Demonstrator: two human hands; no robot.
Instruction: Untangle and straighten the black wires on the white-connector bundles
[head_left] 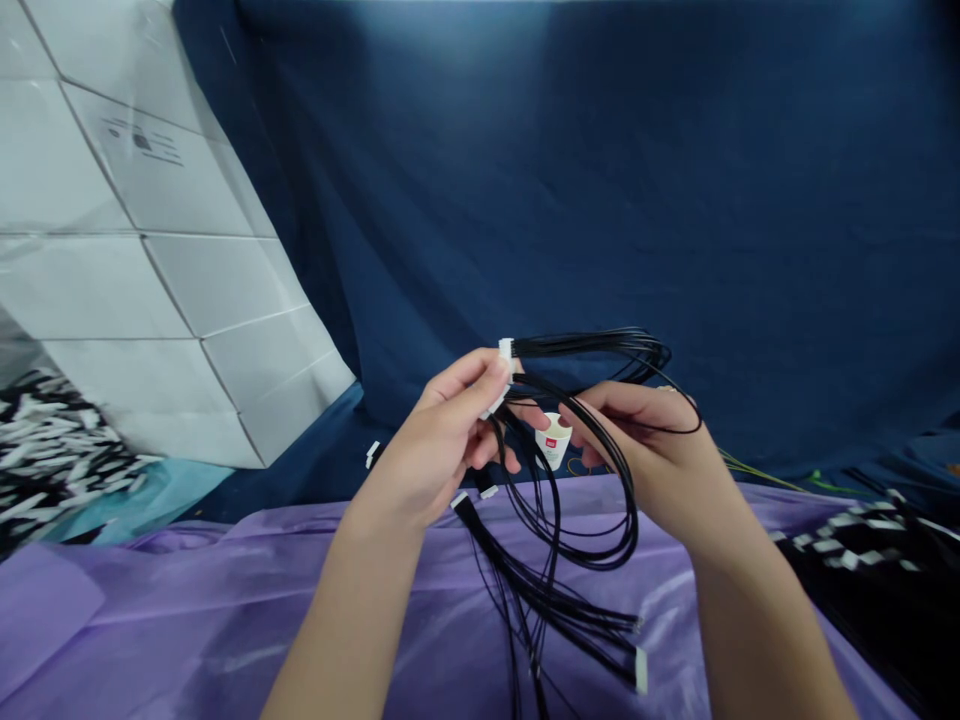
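My left hand is closed, pinching a white connector at the end of a bundle of thin black wires. My right hand is closed around the looped part of the same black wire harness, and its fingers also hold a small white roll with a red mark. Loose wire ends with further white connectors hang down over the purple sheet between my forearms.
Stacked white cartons stand at the left. A pile of black wires with white connectors lies at far left, another pile at right. A dark blue cloth hangs behind.
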